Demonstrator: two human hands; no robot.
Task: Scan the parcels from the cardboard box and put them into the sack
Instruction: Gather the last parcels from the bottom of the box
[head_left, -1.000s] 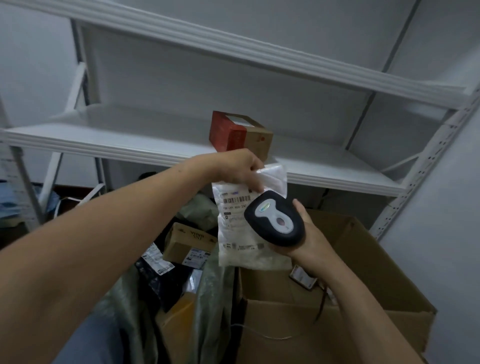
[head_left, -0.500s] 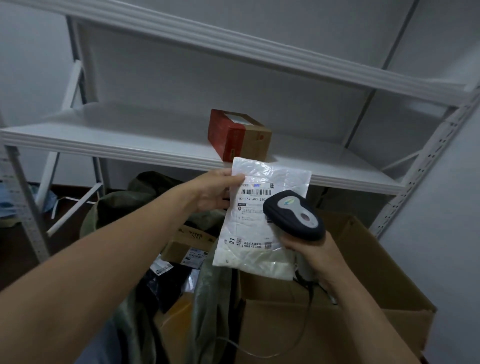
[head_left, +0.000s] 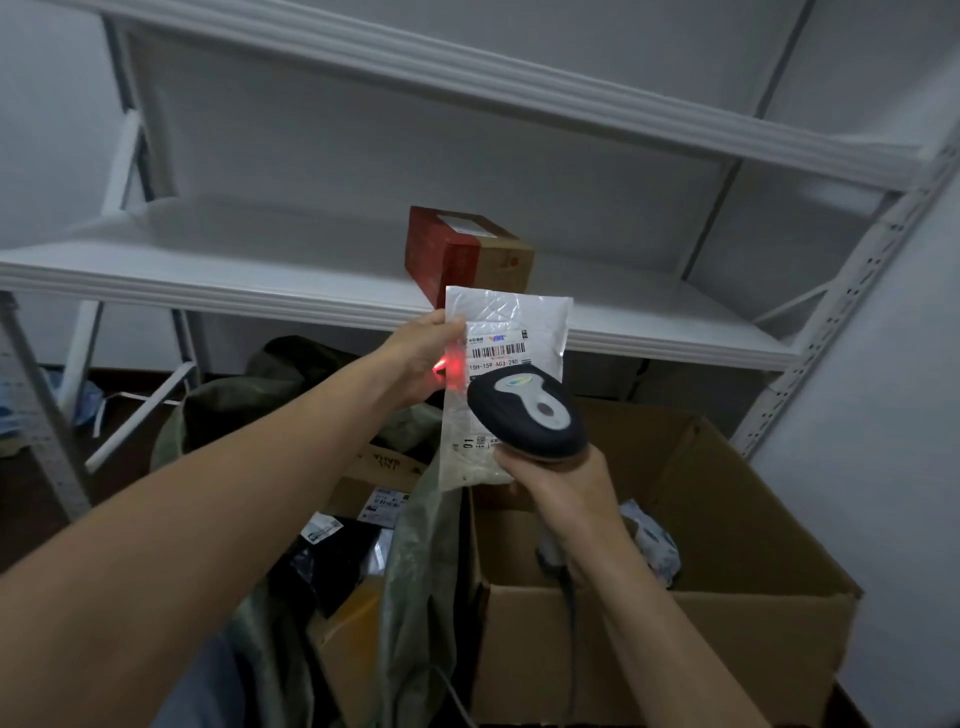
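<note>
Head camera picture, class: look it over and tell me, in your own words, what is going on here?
A person holds a white parcel up in the left hand and grips a scanner in the right hand, aimed at its label. Its red light falls near the parcel's left edge. Below, the green sack holds other parcels; one more shows in the cardboard box.

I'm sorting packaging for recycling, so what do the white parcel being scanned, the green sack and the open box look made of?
White parcel: glossy plastic film, probably a poly mailer; it crinkles and glints. Green sack: matte cloth or woven plastic, unclear which; it hangs in soft folds. Open box: matte brown cardboard, with creased flaps.
</note>
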